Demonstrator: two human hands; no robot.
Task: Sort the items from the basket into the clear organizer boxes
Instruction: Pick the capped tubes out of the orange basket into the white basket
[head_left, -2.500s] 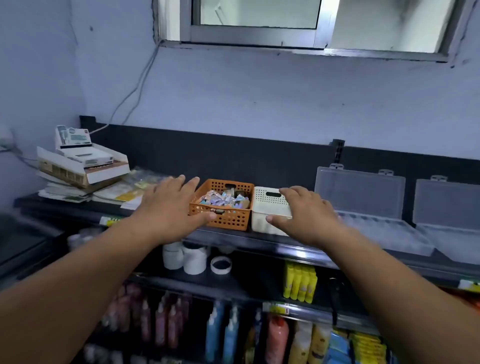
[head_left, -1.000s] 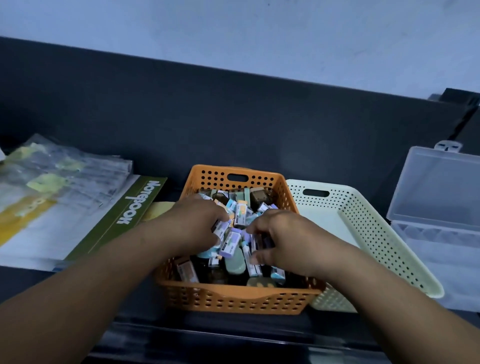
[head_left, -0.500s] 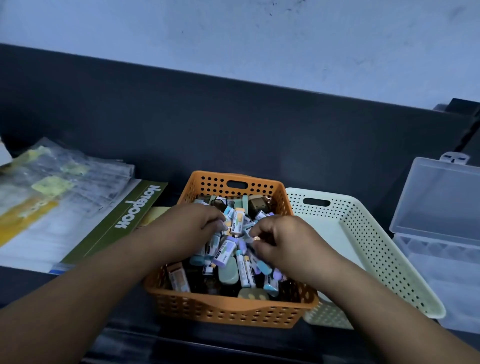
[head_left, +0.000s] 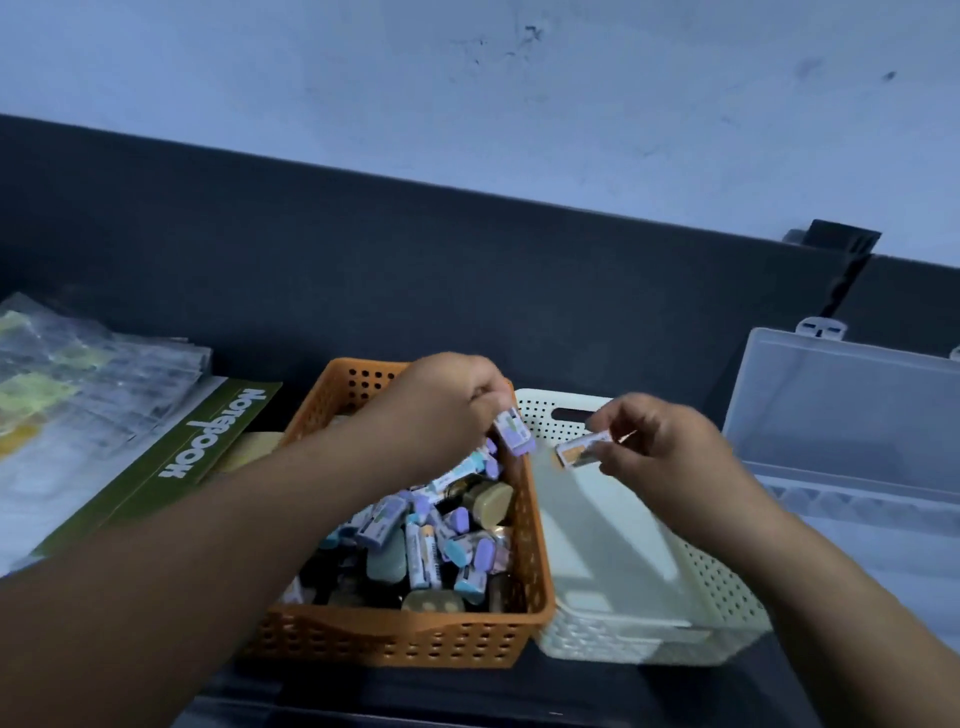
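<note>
1. half a second back, both hands down among the pieces in the orange basket (head_left: 405, 644); now raised out of it, with the left hand (head_left: 441, 410) above the basket's far right corner and the right hand (head_left: 660, 447) over the white basket (head_left: 727, 587).
2. pinching a purple piece (head_left: 514, 432) between thumb and fingertips on the left; pinching an orange-ended piece (head_left: 579, 451) the same way on the right, the two pieces near each other but apart.
3. counted: two baskets side by side and touching, one clear box (head_left: 852, 415) with its lid up at the far right, two pieces held, one per hand; too many left in the pile (head_left: 415, 540) to count.
4. small blocks in printed paper sleeves, mostly with purple or pale blue ends, mixed with a few dark jars (head_left: 483, 501) with tan lids; heaped loose inside the orange basket.
5. off to the left, a green notebook (head_left: 171, 457) with plastic packets (head_left: 78, 374) just beyond it.
</note>
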